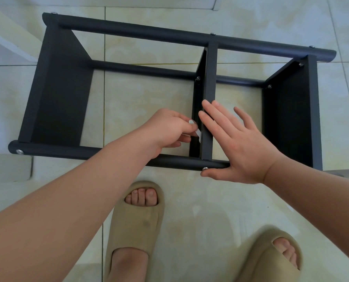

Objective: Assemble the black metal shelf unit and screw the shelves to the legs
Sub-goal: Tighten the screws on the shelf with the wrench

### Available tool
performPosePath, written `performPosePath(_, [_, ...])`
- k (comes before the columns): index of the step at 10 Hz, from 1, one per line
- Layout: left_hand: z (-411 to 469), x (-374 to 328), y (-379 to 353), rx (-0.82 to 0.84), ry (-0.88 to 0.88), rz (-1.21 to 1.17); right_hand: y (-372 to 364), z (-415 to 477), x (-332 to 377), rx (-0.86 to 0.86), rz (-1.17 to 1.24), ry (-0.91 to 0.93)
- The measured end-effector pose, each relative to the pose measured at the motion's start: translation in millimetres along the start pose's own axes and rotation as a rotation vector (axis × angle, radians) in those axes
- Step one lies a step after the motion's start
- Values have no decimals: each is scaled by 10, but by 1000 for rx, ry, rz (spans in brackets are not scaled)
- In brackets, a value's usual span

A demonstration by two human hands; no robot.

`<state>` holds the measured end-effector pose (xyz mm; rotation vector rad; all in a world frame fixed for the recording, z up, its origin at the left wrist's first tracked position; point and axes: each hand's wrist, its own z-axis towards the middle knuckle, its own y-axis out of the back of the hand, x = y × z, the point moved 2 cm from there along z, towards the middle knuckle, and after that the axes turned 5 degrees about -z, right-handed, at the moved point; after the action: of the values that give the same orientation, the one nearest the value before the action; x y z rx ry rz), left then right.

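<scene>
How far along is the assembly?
Done: three shelves sit between the legs, with screw heads showing along the far leg. In hand: the left hand pinches a small pale tool at the middle shelf; the right hand rests flat on it, beside the screw in the near leg. Left: standing the unit up; tightness cannot be told.

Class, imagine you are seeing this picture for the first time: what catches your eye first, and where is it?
A black shelf unit lies on its side on the tiled floor, filling the upper half. In the centre, the left hand pinches a small white piece beside the middle shelf, while the right hand rests open on that shelf's edge. Beige slippers show at the bottom.
</scene>
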<state>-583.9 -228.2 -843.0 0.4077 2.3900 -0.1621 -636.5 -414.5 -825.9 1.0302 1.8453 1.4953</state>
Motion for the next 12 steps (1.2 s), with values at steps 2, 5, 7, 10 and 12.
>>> performPosePath(2, [-27, -9, -9, 44, 8, 82, 3, -2, 3, 0, -1, 1])
performPosePath(5, [-35, -12, -27, 78, 96, 35, 9, 1, 6, 8, -6, 0])
performPosePath(7, [-36, -12, -40, 119, 124, 50, 7, 0, 5, 12, -2, 0])
performPosePath(10, [-22, 15, 43, 212, 75, 158, 6, 2, 2, 25, -5, -4])
performPosePath(12, [-58, 9, 128, 271, 42, 265, 5, -3, 5, 14, -5, -2])
